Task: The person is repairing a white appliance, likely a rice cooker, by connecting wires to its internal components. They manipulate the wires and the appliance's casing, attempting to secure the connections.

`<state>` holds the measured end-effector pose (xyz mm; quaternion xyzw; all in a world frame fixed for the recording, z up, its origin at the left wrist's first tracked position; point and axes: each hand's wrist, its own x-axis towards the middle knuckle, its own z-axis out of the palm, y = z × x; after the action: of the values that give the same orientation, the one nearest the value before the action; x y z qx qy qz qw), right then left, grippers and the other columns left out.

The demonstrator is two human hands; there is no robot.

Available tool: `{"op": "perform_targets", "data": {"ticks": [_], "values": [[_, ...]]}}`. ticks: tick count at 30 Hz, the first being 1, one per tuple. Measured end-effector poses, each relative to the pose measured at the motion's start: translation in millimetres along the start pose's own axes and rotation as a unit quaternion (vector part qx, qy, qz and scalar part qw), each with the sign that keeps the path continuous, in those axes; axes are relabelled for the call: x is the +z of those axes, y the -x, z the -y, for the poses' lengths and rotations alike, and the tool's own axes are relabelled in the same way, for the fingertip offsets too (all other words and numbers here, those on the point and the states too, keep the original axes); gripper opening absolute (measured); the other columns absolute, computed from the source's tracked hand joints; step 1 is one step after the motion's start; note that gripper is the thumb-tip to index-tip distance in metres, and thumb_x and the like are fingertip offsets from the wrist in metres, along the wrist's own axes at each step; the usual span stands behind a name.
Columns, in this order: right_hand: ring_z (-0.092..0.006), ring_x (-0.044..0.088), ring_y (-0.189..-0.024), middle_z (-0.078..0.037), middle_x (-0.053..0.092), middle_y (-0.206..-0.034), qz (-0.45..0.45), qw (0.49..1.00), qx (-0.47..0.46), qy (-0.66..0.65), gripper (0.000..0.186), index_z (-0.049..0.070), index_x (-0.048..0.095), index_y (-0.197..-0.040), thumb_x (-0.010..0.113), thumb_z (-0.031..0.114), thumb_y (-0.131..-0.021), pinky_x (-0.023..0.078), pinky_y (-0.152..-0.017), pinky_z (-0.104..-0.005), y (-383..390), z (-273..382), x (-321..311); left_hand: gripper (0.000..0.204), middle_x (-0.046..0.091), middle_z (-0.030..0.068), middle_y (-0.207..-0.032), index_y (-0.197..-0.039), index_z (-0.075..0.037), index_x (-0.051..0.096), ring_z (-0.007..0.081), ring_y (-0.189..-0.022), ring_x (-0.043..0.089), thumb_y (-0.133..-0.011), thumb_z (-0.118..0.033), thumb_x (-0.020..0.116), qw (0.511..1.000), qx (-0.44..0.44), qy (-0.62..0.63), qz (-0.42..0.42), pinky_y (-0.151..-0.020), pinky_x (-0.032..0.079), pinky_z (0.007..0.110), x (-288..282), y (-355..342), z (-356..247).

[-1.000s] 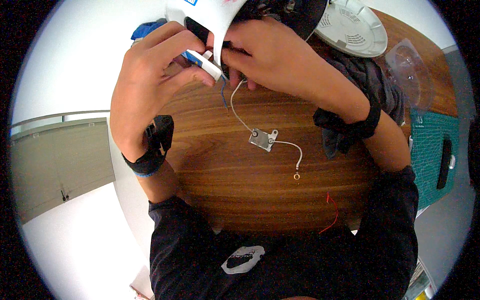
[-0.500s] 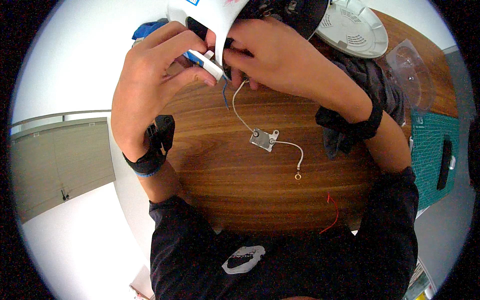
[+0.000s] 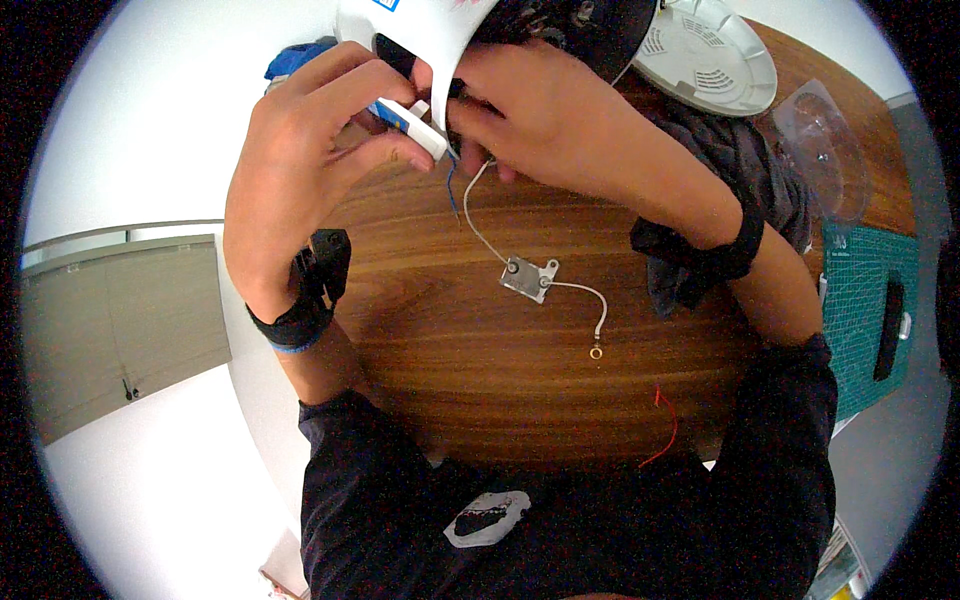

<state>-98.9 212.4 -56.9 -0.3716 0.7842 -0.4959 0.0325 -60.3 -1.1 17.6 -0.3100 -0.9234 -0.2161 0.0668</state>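
Note:
At the far edge of the table a white plastic appliance housing [image 3: 452, 40] lies tipped, with its dark underside [image 3: 575, 35] facing right. My left hand [image 3: 290, 160] is closed, thumb and fingers pinching a small white plastic part [image 3: 428, 138] with a blue label against the housing's edge. Curled beside that edge is my right hand [image 3: 550, 115]; its fingertips are partly hidden, and what they pinch does not show. A blue wire [image 3: 452, 190] hangs between the hands. From under the right fingers a white wire [image 3: 468, 208] runs to a small metal-plated component [image 3: 523, 281] on the table.
Another white lead [image 3: 600, 305] from the component ends in a ring terminal. A short red wire [image 3: 674, 430] lies near me. Rightward are a round vented cover [image 3: 745, 80], dark cloth [image 3: 690, 270], a clear plastic tray [image 3: 825, 150] and a green cutting mat [image 3: 850, 330].
Almost nothing differs. Both hands keep the same place at the housing's edge, and the blue wire's free end has shifted very slightly.

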Motion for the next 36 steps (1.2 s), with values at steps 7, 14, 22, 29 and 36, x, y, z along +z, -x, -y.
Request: {"op": "perform_targets", "data": {"ticks": [7, 14, 22, 29, 36], "values": [[-0.0357, 0.075, -0.068, -0.017, 0.073, -0.073, -0.010, 1.000, 0.004, 0.016, 0.020, 0.003, 0.069, -0.095, 0.059, 0.019, -0.100, 0.061, -0.067, -0.0490, 2.0, -1.5, -0.2, 0.049, 0.073, 0.0091, -0.106, -0.105, -0.005, 0.056, 0.0182, -0.091, 0.073, -0.072, -0.004, 0.093, 1.000, -0.017, 0.019, -0.015, -0.080, 0.061, 0.032, 3.3, -1.4, -0.1], [-0.0426, 0.072, -0.072, -0.021, 0.072, -0.077, -0.057, 0.993, -0.057, 0.082, 0.021, 0.003, 0.069, -0.091, 0.061, 0.021, -0.098, 0.059, -0.068, -0.0532, 2.7, -11.9, 6.1, 0.053, 0.075, 0.0099, -0.103, -0.100, -0.007, 0.049, 0.0185, -0.092, 0.073, -0.074, -0.009, 0.095, 0.999, -0.027, 0.018, -0.022, -0.083, 0.060, 0.034, 3.5, -0.7, 0.1], [-0.0342, 0.075, -0.065, -0.017, 0.074, -0.075, -0.003, 0.999, -0.005, -0.050, 0.020, 0.002, 0.071, -0.104, 0.058, 0.016, -0.099, 0.062, -0.064, -0.0477, -1.0, 1.0, -0.2, 0.054, 0.061, 0.0088, -0.082, -0.093, -0.006, 0.046, 0.0283, -0.075, 0.068, -0.070, -0.009, 0.095, 0.998, 0.024, 0.008, -0.056, -0.066, 0.057, 0.035, 5.3, -0.7, 1.4], [-0.0277, 0.075, -0.060, -0.014, 0.074, -0.072, 0.016, 0.997, 0.027, -0.064, 0.019, 0.001, 0.070, -0.103, 0.057, 0.015, -0.100, 0.063, -0.060, -0.0434, -0.1, 3.8, -2.3, 0.056, 0.060, 0.0084, -0.081, -0.091, -0.008, 0.046, 0.0313, -0.073, 0.058, -0.067, -0.015, 0.096, 0.997, 0.035, -0.016, -0.063, -0.065, 0.048, 0.037, 6.3, -0.9, 2.0], [-0.0291, 0.075, -0.060, -0.014, 0.073, -0.072, 0.006, 0.999, 0.011, -0.032, 0.020, 0.002, 0.068, -0.095, 0.055, 0.015, -0.100, 0.063, -0.062, -0.0432, 0.2, -2.1, 0.3, 0.055, 0.064, 0.0096, -0.088, -0.090, -0.007, 0.045, 0.0266, -0.080, 0.062, -0.068, -0.012, 0.095, 0.998, 0.007, -0.033, -0.045, -0.070, 0.051, 0.035, 6.6, -1.1, 2.5]]}}
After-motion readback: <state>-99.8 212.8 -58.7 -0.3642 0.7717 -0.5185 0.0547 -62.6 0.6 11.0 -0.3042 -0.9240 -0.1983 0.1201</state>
